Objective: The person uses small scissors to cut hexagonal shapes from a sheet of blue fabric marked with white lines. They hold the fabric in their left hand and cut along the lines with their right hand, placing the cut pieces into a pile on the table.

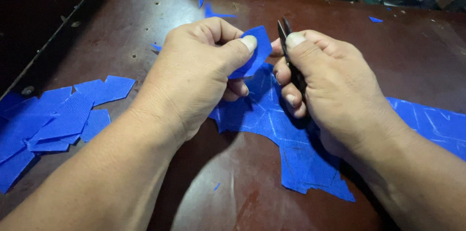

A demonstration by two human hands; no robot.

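Scissor handles (297, 83) hidden in right hand (335, 90).

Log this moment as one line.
left hand: pinches blue fabric piece | right hand: grips black snips | cut pieces: stacked left on table

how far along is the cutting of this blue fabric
Partly done, it seems. A pile of cut pieces lies at the left of the table, with small scraps at the far edge. In hand: the left hand pinches a small blue piece, and the right hand holds dark snips beside it. Left: a large marked sheet under the hands, mostly uncut.
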